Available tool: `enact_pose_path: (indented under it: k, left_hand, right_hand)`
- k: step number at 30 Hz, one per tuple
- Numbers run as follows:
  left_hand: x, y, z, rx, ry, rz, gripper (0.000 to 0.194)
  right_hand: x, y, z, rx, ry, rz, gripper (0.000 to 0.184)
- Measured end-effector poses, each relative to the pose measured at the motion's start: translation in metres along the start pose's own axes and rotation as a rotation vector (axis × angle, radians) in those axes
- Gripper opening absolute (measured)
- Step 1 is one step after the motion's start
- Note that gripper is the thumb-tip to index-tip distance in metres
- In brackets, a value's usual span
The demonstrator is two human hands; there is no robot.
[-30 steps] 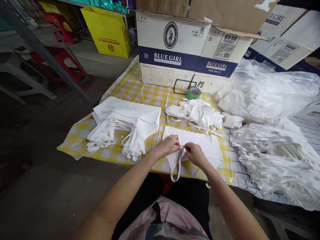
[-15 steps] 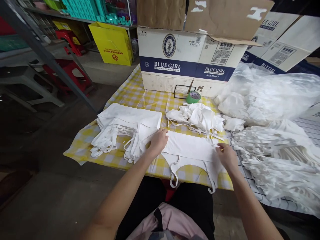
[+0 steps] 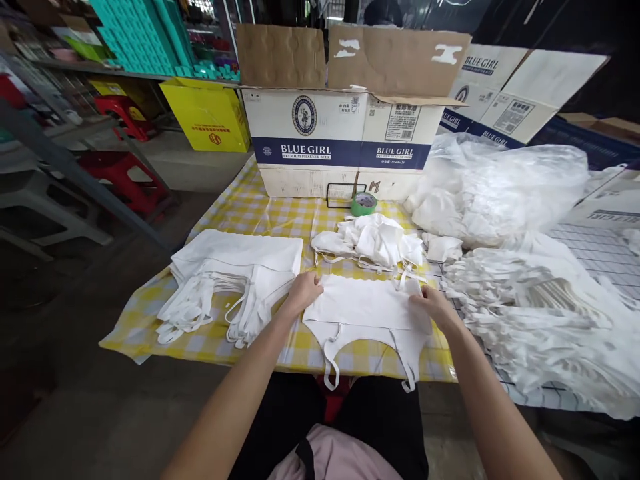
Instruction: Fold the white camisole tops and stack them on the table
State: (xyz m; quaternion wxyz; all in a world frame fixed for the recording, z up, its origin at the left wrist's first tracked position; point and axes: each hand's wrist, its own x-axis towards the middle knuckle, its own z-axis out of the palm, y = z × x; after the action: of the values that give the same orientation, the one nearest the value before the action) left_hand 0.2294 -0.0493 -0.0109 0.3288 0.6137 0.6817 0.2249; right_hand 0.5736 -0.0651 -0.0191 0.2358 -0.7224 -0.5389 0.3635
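Observation:
A white strappy camisole (image 3: 367,303) lies flat in front of me, its two thin straps pointing toward my lap. My left hand (image 3: 305,292) pinches its upper left corner. At the opposite side, my right hand (image 3: 434,307) is closed on the right edge, with the fingertips partly hidden. To the left lies a neat stack of similar white camisoles (image 3: 240,253), straps hanging toward me. Just beyond the spread camisole sits a crumpled heap of small white fabric pieces (image 3: 377,240).
A yellow checked cloth (image 3: 235,207) covers the table. Behind stand an open beer carton (image 3: 310,143), a green tape roll (image 3: 364,204) and a black wire frame (image 3: 340,195). On the right are a large pile of white garments (image 3: 540,320) and a clear plastic bag (image 3: 500,187).
My right hand has come inward and now grips the camisole's right edge. The left hand keeps hold of its corner. The whole view has shifted slightly as my head moved.

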Motion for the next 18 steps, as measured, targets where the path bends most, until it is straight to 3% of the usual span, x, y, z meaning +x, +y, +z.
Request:
enact_pose_path:
  k: [2, 5, 8, 11, 14, 16, 18]
  left_hand:
    - [-0.008, 0.003, -0.003, -0.118, -0.049, 0.020, 0.009]
    - [-0.019, 0.011, -0.013, -0.318, -0.149, 0.042, 0.024]
    - [-0.020, 0.026, -0.032, -0.467, -0.214, 0.053, 0.034]
    - [-0.011, 0.053, -0.061, -0.566, -0.193, 0.074, 0.039]
    - [-0.008, 0.085, -0.096, -0.684, -0.044, 0.186, 0.035]
    - [-0.015, 0.098, -0.115, -0.641, 0.100, 0.325, 0.029]
    - [-0.029, 0.098, -0.125, -0.457, 0.204, 0.474, 0.022]
  right_hand:
    - [-0.010, 0.001, -0.007, 0.133, -0.082, -0.013, 0.025]
    - [-0.025, -0.001, -0.022, 0.417, -0.208, -0.004, 0.032]
    - [-0.033, -0.014, -0.042, 0.604, -0.218, -0.019, 0.033]
    - [-0.037, -0.042, -0.066, 0.624, -0.078, -0.144, 0.032]
    - [-0.044, -0.076, -0.092, 0.608, 0.161, -0.391, 0.026]
    - [-0.052, -0.091, -0.107, 0.556, 0.292, -0.546, 0.019]
    - [-0.062, -0.093, -0.115, 0.435, 0.321, -0.645, 0.014]
